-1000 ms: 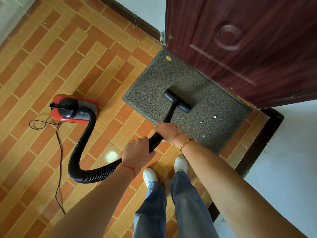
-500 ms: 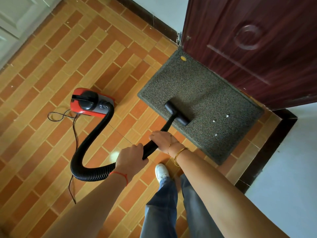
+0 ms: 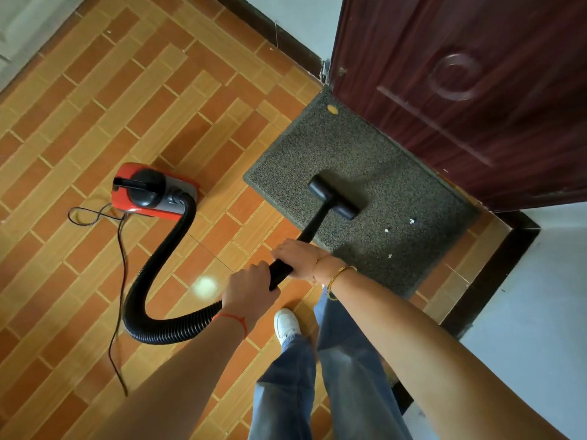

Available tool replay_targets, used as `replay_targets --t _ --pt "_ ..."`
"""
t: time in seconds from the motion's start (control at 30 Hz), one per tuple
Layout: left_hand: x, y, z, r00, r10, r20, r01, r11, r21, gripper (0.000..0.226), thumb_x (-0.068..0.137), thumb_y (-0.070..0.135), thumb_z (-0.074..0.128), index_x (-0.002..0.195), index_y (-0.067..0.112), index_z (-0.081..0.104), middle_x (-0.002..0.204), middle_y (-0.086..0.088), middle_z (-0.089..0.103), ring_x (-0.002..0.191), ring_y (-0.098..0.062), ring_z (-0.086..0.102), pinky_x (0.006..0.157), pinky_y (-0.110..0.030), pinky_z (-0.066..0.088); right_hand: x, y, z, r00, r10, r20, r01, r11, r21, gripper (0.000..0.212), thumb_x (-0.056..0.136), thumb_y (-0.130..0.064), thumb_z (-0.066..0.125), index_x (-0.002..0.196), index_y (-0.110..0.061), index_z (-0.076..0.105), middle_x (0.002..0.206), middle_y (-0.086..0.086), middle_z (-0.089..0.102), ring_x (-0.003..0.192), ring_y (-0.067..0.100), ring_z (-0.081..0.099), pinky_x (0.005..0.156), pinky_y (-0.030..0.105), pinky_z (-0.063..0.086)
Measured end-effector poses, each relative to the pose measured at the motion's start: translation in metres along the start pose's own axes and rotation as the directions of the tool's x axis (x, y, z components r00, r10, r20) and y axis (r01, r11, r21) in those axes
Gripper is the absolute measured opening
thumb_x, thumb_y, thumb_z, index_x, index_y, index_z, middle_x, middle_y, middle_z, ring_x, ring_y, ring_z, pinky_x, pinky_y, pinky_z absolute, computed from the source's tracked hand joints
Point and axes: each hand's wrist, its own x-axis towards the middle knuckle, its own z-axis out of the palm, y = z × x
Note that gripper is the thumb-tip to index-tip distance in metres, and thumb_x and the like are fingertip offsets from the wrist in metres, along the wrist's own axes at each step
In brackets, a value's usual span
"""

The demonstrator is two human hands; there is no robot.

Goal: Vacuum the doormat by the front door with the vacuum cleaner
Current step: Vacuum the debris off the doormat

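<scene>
Both hands, left hand (image 3: 251, 290) and right hand (image 3: 298, 257), gripping wand (image 3: 313, 228); nozzle (image 3: 335, 197) mid-doormat (image 3: 397, 185), off its edges.

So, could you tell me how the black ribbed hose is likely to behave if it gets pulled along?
The hose probably flexes easily: it already curves in a loose S from the red vacuum body to the left hand. Its ribbing suggests it resists kinking. A hard tug would likely drag the small body across the glossy tile floor.
</scene>
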Motion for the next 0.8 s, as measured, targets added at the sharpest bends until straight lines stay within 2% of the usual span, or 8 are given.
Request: replay_targets --t 0.07,0.2,0.37,0.47,0.63,0.8 --pt "0.015 0.018 -0.007 1.0 -0.01 -0.011 0.01 0.999 -0.038 0.025 0.091 0.035 0.05 0.106 0.015 0.053 0.065 0.008 0.04 0.058 -0.014 0.048 0.044 -0.022 0.031 -0.003 0.023 -0.014 1.0 -0.004 0.02 0.004 1.0 -0.026 0.017 0.09 -0.005 0.051 0.106 -0.01 0.054 0.109 0.006 0.059 0.111 0.021 0.048 0.094 0.032 0.041" --pt "0.05 0.055 -0.029 1.0 -0.019 -0.011 0.017 0.994 -0.109 0.026 0.09 0.034 0.051 0.106 0.014 0.053 0.071 0.005 0.046 0.061 -0.017 0.05 0.05 -0.026 0.036 -0.007 0.076 -0.041 0.998 -0.016 0.053 0.021 0.994 -0.105 0.023 0.087 -0.002 0.054 0.108 -0.011 0.054 0.111 0.004 0.059 0.111 0.021 0.051 0.099 0.034 0.042" --pt "0.097 0.093 -0.059 1.0 -0.03 -0.008 0.028 0.984 -0.179 0.029 0.088 0.032 0.055 0.11 0.014 0.053 0.075 0.004 0.044 0.064 -0.018 0.047 0.05 -0.025 0.033 -0.007 0.136 -0.078 0.996 -0.038 0.077 0.051 0.982 -0.184 0.029 0.088 -0.002 0.055 0.116 -0.01 0.051 0.116 0.005 0.059 0.114 0.022 0.05 0.103 0.034 0.038" --pt "0.119 0.11 -0.076 0.999 -0.03 -0.012 0.027 0.979 -0.203 0.028 0.087 0.028 0.057 0.111 0.015 0.052 0.079 0.003 0.046 0.066 -0.017 0.045 0.051 -0.025 0.032 -0.01 0.165 -0.101 0.995 -0.047 0.087 0.066 0.969 -0.237 0.027 0.089 -0.008 0.058 0.115 -0.009 0.051 0.115 0.005 0.059 0.114 0.021 0.05 0.105 0.033 0.036" --pt "0.147 0.13 -0.094 0.999 -0.034 -0.005 0.032 0.969 -0.245 0.026 0.086 0.025 0.058 0.109 0.015 0.053 0.071 0.007 0.043 0.056 -0.011 0.042 0.045 -0.021 0.028 -0.012 0.203 -0.125 0.997 -0.031 0.072 0.048 0.965 -0.256 0.013 0.091 -0.01 0.054 0.103 -0.012 0.052 0.108 0.002 0.06 0.108 0.018 0.053 0.105 0.029 0.036" --pt "0.163 0.135 -0.105 0.998 -0.05 0.028 0.056 0.959 -0.276 0.025 0.083 0.026 0.059 0.104 0.015 0.055 0.072 0.005 0.048 0.061 -0.016 0.05 0.047 -0.024 0.035 -0.011 0.22 -0.14 0.997 -0.015 0.069 0.035 0.958 -0.286 0.013 0.092 -0.012 0.054 0.104 -0.013 0.052 0.108 0.001 0.06 0.108 0.017 0.052 0.101 0.027 0.037"
